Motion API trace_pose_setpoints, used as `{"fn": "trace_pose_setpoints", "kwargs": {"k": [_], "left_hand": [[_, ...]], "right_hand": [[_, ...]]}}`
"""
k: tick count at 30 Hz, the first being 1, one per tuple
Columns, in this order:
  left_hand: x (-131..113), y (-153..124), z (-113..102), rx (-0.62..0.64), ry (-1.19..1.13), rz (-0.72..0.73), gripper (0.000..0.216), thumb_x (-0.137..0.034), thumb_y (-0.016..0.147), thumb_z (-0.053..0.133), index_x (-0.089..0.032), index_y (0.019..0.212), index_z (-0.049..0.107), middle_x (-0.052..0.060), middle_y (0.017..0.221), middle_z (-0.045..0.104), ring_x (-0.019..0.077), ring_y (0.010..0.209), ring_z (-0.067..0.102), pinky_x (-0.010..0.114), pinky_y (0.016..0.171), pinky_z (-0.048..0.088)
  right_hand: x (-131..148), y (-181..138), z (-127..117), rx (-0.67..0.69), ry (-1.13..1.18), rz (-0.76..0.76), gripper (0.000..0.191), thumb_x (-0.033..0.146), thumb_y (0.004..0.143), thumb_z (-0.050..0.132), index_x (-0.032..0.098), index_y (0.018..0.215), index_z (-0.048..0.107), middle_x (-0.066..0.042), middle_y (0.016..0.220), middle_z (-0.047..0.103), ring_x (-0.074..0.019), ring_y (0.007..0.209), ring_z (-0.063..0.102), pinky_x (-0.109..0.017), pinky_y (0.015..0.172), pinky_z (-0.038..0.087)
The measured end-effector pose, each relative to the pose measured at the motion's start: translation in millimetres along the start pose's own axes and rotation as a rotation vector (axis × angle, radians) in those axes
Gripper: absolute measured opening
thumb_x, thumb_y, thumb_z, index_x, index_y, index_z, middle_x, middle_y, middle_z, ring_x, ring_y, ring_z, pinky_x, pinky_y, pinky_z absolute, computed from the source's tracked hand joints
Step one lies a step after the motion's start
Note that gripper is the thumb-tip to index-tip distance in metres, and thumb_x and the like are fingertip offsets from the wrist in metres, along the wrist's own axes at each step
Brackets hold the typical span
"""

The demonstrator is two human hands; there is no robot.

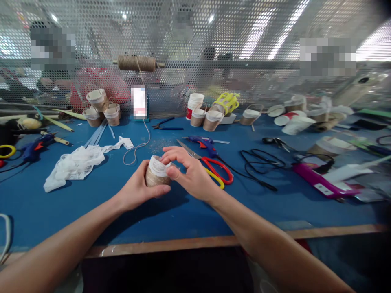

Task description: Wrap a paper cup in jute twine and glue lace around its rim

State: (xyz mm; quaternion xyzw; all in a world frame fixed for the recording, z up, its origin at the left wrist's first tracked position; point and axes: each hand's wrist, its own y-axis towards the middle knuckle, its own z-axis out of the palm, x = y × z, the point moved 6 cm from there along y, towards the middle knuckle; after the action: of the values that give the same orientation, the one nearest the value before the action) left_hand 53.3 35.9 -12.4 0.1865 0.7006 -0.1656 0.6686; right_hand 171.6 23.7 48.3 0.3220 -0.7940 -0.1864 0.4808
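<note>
A small cup (157, 178) wrapped in brown twine, with white lace trim (159, 166) round its rim, is held tilted above the blue table. My left hand (137, 185) wraps its side, thumb across the front. The curved fingers and thumb of my right hand (187, 169) pinch at the lace on the right of the rim; the exact contact is partly hidden. Just beyond that hand lie scissors (218, 167) with red and yellow handles and a blue glue gun (203, 144). Left of the cup is a crumpled heap of white lace (76, 165).
A twine spool (136, 63) hangs on the perforated screen, its strand reaching the table. Behind stand twine-wrapped cups (214, 119), pliers (168, 124) and a phone (139, 101). A second glue gun (38, 146) lies left; black cable (259, 162) and a purple tool (324, 181) lie right.
</note>
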Motion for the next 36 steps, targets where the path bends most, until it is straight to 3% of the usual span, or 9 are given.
{"fn": "trace_pose_setpoints", "kwargs": {"k": [5, 11, 15, 18, 24, 27, 29, 32, 36], "left_hand": [[-5, 0, -6, -0.084, 0.215, 0.131, 0.064, -0.035, 0.062, 0.076, -0.017, 0.109, 0.037, 0.005, 0.101, 0.051, 0.0189, 0.089, 0.050, 0.031, 0.076, 0.042], [-4, 5, -8, 0.038, 0.122, 0.063, 0.059, -0.036, 0.062, 0.075, -0.014, 0.107, 0.044, 0.005, 0.094, 0.054, 0.0185, 0.082, 0.052, 0.032, 0.073, 0.042], [-1, 5, -11, -0.021, 0.234, 0.117, 0.055, -0.037, 0.062, 0.075, -0.015, 0.104, 0.047, 0.005, 0.092, 0.057, 0.0202, 0.083, 0.053, 0.033, 0.073, 0.043], [-2, 4, -13, -0.061, 0.313, 0.160, 0.055, -0.036, 0.061, 0.076, -0.016, 0.103, 0.047, 0.004, 0.090, 0.057, 0.0199, 0.081, 0.053, 0.032, 0.070, 0.044], [-7, 5, -12, 0.061, 0.211, 0.115, 0.057, -0.035, 0.063, 0.074, -0.015, 0.108, 0.046, 0.006, 0.097, 0.058, 0.0211, 0.086, 0.055, 0.032, 0.074, 0.044], [-12, 4, -18, -0.079, 0.247, 0.212, 0.062, -0.033, 0.062, 0.075, -0.017, 0.113, 0.044, 0.008, 0.104, 0.058, 0.0237, 0.094, 0.055, 0.035, 0.081, 0.043], [-17, 0, -23, -0.212, 0.327, 0.295, 0.064, -0.031, 0.061, 0.077, -0.019, 0.114, 0.042, 0.008, 0.107, 0.056, 0.0252, 0.097, 0.054, 0.036, 0.083, 0.042], [-29, -9, -26, -0.335, 0.500, 0.451, 0.064, -0.027, 0.062, 0.075, -0.021, 0.115, 0.040, 0.010, 0.113, 0.053, 0.0272, 0.103, 0.052, 0.039, 0.088, 0.040], [-44, -19, -21, -0.391, 0.727, 0.645, 0.064, -0.018, 0.065, 0.068, -0.020, 0.120, 0.036, 0.012, 0.117, 0.049, 0.0285, 0.109, 0.048, 0.043, 0.091, 0.040]], "right_hand": [[2, 0, 4, 0.026, -0.024, -0.018, 0.014, 0.021, 0.082, 0.059, 0.022, 0.069, 0.051, -0.004, 0.083, 0.062, -0.0206, 0.108, 0.052, -0.042, 0.091, 0.043], [7, 0, 2, 0.032, -0.044, -0.090, 0.014, 0.022, 0.081, 0.060, 0.023, 0.070, 0.053, -0.003, 0.081, 0.062, -0.0206, 0.108, 0.052, -0.042, 0.091, 0.043], [7, 0, 3, 0.068, -0.056, -0.090, 0.013, 0.026, 0.076, 0.067, 0.022, 0.080, 0.055, -0.006, 0.093, 0.063, -0.0235, 0.114, 0.048, -0.045, 0.094, 0.041], [11, -1, 5, 0.065, -0.062, -0.117, 0.014, 0.019, 0.081, 0.060, 0.022, 0.071, 0.052, -0.004, 0.086, 0.062, -0.0215, 0.111, 0.050, -0.043, 0.092, 0.043], [15, 0, 3, 0.056, -0.111, -0.172, 0.013, 0.021, 0.080, 0.062, 0.022, 0.071, 0.054, -0.004, 0.085, 0.060, -0.0221, 0.110, 0.050, -0.043, 0.092, 0.042], [17, 0, -4, -0.009, -0.092, -0.191, 0.012, 0.030, 0.079, 0.063, 0.021, 0.082, 0.056, -0.007, 0.095, 0.060, -0.0236, 0.112, 0.049, -0.044, 0.094, 0.039], [15, -1, -14, -0.133, -0.064, -0.149, 0.015, 0.036, 0.085, 0.055, 0.021, 0.084, 0.056, -0.007, 0.095, 0.060, -0.0222, 0.107, 0.052, -0.042, 0.093, 0.040], [5, -2, -26, -0.310, -0.057, 0.024, 0.028, 0.040, 0.091, 0.042, 0.021, 0.073, 0.053, -0.003, 0.076, 0.057, -0.0164, 0.079, 0.056, -0.033, 0.075, 0.045], [-11, -1, -22, -0.251, 0.012, 0.267, 0.042, 0.050, 0.089, 0.038, 0.019, 0.061, 0.048, 0.001, 0.058, 0.050, -0.0110, 0.055, 0.046, -0.025, 0.054, 0.039]]}}
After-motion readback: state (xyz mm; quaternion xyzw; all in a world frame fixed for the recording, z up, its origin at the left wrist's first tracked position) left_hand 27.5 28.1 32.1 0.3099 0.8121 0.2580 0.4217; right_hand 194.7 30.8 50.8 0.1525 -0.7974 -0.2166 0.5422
